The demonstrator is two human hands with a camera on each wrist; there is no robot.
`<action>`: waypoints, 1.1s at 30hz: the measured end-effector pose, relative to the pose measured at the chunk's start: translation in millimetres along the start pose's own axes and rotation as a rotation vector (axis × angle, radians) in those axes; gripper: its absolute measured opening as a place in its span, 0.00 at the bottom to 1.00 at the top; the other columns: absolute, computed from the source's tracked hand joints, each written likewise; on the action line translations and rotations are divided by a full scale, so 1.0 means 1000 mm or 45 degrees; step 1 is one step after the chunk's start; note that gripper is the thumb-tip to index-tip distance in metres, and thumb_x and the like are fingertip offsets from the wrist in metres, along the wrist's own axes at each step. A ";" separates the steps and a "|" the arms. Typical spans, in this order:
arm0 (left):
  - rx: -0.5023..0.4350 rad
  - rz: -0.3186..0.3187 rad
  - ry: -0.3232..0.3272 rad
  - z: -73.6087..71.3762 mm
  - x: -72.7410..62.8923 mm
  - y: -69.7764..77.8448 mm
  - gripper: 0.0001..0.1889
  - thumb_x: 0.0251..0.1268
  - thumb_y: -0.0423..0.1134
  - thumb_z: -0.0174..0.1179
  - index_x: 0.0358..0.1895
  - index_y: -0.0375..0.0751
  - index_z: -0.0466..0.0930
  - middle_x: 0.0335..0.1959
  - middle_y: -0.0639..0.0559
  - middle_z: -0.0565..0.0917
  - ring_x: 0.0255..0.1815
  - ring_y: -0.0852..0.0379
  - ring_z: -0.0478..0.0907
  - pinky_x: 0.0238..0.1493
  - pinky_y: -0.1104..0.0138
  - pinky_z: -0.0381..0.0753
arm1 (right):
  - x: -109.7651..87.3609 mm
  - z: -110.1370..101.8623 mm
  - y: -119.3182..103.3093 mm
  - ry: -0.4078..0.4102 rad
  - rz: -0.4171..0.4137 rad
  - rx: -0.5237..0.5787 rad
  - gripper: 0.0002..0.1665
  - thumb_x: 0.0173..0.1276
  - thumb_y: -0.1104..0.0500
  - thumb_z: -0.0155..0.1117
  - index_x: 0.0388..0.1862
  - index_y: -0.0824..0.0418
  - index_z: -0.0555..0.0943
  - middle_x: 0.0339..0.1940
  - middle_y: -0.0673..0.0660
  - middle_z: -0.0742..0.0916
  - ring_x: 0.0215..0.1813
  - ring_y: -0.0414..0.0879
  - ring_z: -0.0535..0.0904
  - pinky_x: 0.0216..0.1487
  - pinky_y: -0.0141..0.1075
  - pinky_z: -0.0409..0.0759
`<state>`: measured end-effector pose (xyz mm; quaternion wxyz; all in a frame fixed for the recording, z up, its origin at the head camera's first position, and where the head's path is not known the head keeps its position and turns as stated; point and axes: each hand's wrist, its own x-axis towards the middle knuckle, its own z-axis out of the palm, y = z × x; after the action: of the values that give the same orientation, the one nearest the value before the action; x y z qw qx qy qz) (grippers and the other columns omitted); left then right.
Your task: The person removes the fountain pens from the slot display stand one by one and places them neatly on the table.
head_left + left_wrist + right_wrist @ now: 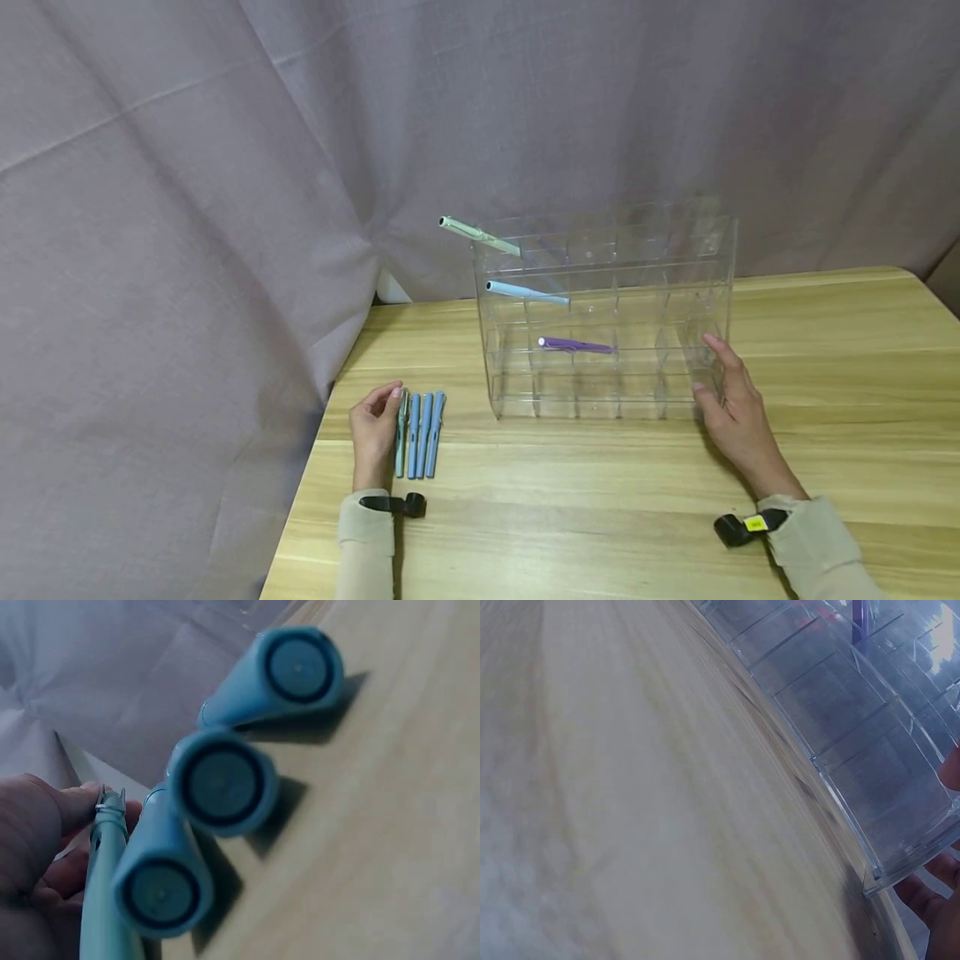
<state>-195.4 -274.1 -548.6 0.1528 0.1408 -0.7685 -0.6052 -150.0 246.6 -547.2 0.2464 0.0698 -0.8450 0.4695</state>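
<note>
In the head view my left hand (375,429) is at the left of the table, its thumb and fingers pinching the upper end of a green pen (401,437). The left wrist view shows the fingertips at that green pen's (106,892) clip. Beside it lie three blue pens (424,437), their round ends facing the left wrist camera. My right hand (738,417) holds the right side of a clear acrylic pen rack (600,410), thumb in front. In the right wrist view, fingers (922,900) show beside the rack's corner.
Within the rack's compartments, a pale green pen (480,236), a light blue pen (527,292) and a purple pen (576,345) lie stepped downward to the right. Behind the wooden table (540,517) hangs a grey curtain (187,250), also covering its left side.
</note>
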 end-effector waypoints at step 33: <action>0.332 0.174 -0.123 -0.013 0.001 0.001 0.10 0.70 0.30 0.70 0.52 0.39 0.92 0.44 0.37 0.92 0.37 0.61 0.83 0.40 0.79 0.80 | 0.000 -0.001 -0.002 -0.038 0.049 -0.004 0.44 0.77 0.69 0.55 0.87 0.49 0.58 0.87 0.69 0.65 0.84 0.25 0.53 0.87 0.44 0.53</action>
<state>-190.5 -285.9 -544.5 0.1367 0.0777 -0.8549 -0.4944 -148.9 246.8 -545.3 0.2249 0.0601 -0.8504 0.4718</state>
